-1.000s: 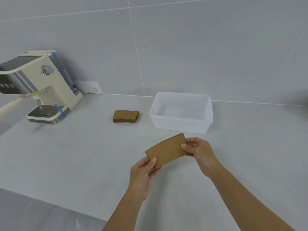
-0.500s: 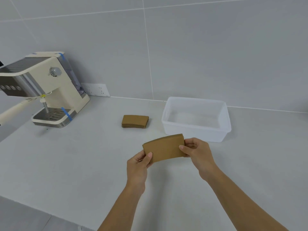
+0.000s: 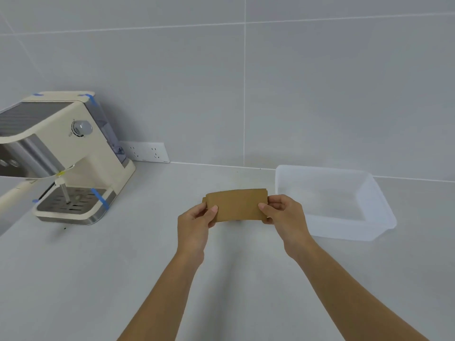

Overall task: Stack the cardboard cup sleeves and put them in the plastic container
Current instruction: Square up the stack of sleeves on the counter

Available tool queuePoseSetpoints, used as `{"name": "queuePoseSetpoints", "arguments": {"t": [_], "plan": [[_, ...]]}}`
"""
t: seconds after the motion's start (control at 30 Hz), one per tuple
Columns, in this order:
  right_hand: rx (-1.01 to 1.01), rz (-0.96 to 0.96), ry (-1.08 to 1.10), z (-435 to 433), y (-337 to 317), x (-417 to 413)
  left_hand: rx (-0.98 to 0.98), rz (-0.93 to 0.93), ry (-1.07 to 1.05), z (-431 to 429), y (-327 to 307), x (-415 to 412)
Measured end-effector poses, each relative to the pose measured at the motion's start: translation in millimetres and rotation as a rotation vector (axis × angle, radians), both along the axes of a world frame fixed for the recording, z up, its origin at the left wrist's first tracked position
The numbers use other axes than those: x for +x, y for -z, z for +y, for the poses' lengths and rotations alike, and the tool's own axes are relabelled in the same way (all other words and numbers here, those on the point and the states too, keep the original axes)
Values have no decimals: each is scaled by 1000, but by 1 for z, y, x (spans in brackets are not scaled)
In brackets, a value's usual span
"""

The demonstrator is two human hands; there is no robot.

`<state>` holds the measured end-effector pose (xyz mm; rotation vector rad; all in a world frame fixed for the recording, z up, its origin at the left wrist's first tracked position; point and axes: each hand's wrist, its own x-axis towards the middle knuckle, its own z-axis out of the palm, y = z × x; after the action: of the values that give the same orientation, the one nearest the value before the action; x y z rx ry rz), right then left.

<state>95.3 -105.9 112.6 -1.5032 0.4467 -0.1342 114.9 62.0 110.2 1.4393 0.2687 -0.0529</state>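
A flat brown cardboard cup sleeve (image 3: pixel 237 205) is held level between both my hands above the counter. My left hand (image 3: pixel 197 220) pinches its left end and my right hand (image 3: pixel 283 215) pinches its right end. Behind the held sleeve, a small stack of sleeves (image 3: pixel 204 200) lies on the counter, almost fully hidden; only a thin brown edge shows at the left. The clear plastic container (image 3: pixel 376 205) stands to the right of my hands and looks bare inside.
A cream espresso machine (image 3: pixel 71 156) with blue tape stands at the left by the wall. A white wall socket (image 3: pixel 145 151) sits low on the grey tiled wall behind it. The counter (image 3: pixel 98 279) is light grey.
Both hands carried the sleeve forward and levelled it, so it now covers the stack on the counter. The view has shifted, and the container appears farther right.
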Motion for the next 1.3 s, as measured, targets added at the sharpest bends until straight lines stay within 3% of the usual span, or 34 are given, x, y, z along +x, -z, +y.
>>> {"name": "queuePoseSetpoints", "arguments": {"t": [0.5, 0.8, 1.17, 1.3], "plan": [[-104, 195, -4, 25, 22, 75, 167, 175, 72, 25, 10, 90], [-181, 318, -46, 27, 47, 88, 261, 305, 97, 26, 47, 107], [-254, 388, -62, 28, 64, 93, 403, 324, 137, 33, 68, 118], [-190, 477, -57, 24, 61, 100, 338, 407, 200, 37, 64, 126]]}}
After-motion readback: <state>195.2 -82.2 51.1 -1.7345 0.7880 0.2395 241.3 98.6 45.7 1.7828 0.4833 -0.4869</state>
